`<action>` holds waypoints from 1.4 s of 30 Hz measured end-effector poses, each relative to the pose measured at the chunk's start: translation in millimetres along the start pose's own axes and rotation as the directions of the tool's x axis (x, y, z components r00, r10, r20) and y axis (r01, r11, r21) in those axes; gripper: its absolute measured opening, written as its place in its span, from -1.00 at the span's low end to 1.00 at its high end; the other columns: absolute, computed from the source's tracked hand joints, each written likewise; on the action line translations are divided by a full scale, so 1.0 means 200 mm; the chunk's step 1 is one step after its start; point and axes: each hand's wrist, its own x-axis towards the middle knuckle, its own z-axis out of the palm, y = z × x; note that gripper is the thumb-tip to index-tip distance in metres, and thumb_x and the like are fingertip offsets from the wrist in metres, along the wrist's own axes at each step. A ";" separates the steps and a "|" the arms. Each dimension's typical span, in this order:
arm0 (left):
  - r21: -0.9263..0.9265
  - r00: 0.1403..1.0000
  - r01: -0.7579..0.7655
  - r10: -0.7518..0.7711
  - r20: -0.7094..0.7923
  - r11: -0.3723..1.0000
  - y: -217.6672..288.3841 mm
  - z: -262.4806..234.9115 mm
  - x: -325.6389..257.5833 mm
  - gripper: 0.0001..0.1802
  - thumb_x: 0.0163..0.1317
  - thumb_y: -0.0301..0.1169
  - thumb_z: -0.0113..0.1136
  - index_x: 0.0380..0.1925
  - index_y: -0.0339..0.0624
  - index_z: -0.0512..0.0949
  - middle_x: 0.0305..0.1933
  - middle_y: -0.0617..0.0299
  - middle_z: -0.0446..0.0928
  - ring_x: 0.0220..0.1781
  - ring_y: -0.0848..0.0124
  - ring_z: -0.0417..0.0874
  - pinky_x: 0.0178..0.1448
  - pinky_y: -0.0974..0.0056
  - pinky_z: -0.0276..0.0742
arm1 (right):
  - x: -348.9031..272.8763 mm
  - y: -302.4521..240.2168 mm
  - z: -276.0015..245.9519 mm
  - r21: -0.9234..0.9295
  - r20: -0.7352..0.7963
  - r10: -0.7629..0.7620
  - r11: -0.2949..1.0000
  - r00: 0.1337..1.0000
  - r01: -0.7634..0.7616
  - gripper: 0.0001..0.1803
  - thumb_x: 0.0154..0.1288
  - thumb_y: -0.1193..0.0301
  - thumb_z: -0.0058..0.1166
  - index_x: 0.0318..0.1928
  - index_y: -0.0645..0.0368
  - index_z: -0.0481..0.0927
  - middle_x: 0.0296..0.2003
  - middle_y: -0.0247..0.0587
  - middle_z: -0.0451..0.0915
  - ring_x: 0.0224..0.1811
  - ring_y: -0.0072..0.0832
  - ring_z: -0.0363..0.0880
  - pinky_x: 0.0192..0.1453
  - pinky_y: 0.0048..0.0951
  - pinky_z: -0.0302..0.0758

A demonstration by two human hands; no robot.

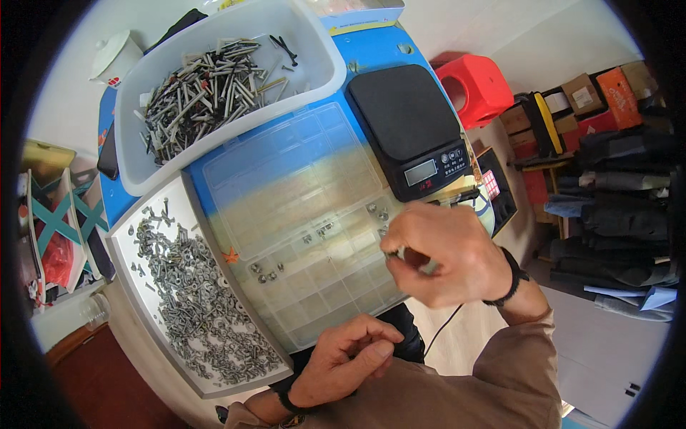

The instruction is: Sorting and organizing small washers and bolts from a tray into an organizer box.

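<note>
My right hand (454, 254) is over the right side of a clear compartment box (336, 286), its thumb and forefinger pinching a small metal piece (391, 254) too small to name. Close to the box's front edge, my left hand (343, 365) has curled fingers, thumb near the forefinger; its palm is hidden. Small groups of metal fasteners (263, 274) lie in a few of the box's compartments. The transparent lid (286, 168) is folded back flat. To the left, a white tray (128, 286) bears many loose screws, nuts and washers (189, 286).
A white plastic tub (314, 75) of long screws and bolts stands at the back left. Right of the lid is a black digital scale (404, 114). Beyond the table are a red plastic stool (482, 89) and stacked folded clothes (622, 200). A white lidded cup (116, 57) stands behind the tub.
</note>
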 end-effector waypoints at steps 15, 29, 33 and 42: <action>-0.110 0.999 -0.034 0.036 0.016 0.993 -0.03 -0.02 -0.02 -0.79 0.50 -0.37 0.09 -0.01 -0.28 0.52 -0.38 0.25 0.54 -0.40 0.59 0.49 -0.34 0.46 0.40 | 0.08 0.10 0.02 -0.158 0.061 0.082 0.985 0.995 -0.071 -0.74 0.06 0.61 0.33 -0.17 0.22 0.65 -0.36 -0.16 0.60 -0.50 -0.38 0.62 -0.47 -0.41 0.50; -0.099 1.000 -0.005 0.003 -0.025 0.995 -0.03 -0.02 -0.03 -0.80 0.49 -0.39 0.08 -0.03 -0.28 0.54 -0.38 0.25 0.55 -0.39 0.57 0.53 -0.34 0.45 0.46 | 0.07 0.23 0.02 -0.318 0.015 -0.010 0.948 1.000 0.014 -0.89 0.03 0.53 0.36 -0.38 0.14 0.69 -0.50 -0.26 0.52 -0.52 -0.26 0.60 -0.49 -0.29 0.46; -0.100 0.999 -0.039 0.036 -0.028 0.994 -0.05 -0.03 -0.02 -0.81 0.49 -0.40 0.08 -0.04 -0.28 0.54 -0.38 0.25 0.55 -0.39 0.57 0.54 -0.34 0.46 0.46 | 0.07 0.22 0.01 -0.395 0.056 -0.008 0.918 0.998 0.030 -0.92 0.08 0.46 0.35 -0.41 0.14 0.68 -0.49 -0.24 0.53 -0.52 -0.25 0.60 -0.50 -0.27 0.45; -0.108 0.999 -0.010 0.005 -0.049 0.994 -0.03 -0.02 -0.02 -0.83 0.48 -0.43 0.08 -0.05 -0.28 0.54 -0.38 0.25 0.56 -0.39 0.57 0.54 -0.35 0.46 0.46 | 0.08 0.21 0.05 -0.402 0.019 0.038 0.915 0.999 -0.027 -0.91 0.11 0.44 0.33 -0.46 0.15 0.68 -0.55 -0.23 0.52 -0.54 -0.22 0.59 -0.50 -0.23 0.44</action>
